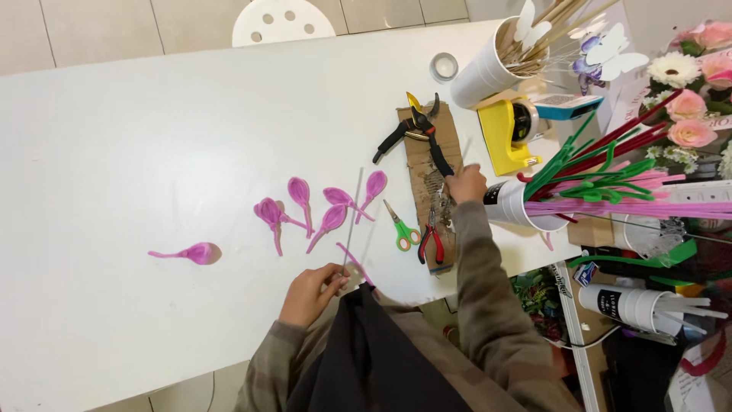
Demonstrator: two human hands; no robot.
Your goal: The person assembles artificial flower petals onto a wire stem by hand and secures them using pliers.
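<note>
- The left hand (309,292) sits at the near edge of the white bench (152,152), fingers pinched together on the lower end of a thin, stiff grey wire (355,214). The wire runs away from the person across the bench top, so it lies flat and steady rather than waving free.
- A pink petal-shaped piece with a thin tail (354,264) lies just beside that pinch, close to the wire.
- The right hand (465,183) is stretched well apart from the left, resting at the strip of brown cardboard (428,179). Whether its fingers are clamped on anything I cannot tell.
- On the cardboard lie black-handled pruning shears (415,130) and small red-handled pliers (431,240), likely kept there to spare the bench surface.
- Green-handled scissors (402,229) lie just beside it, within easy reach.
- More pink petals (320,210) are fanned out singly, none overlapping much, which makes each easy to pick up.
- A white cup of pink and green pipe cleaners (602,194) lies tipped on its side, open end pointing away from the right hand.
</note>
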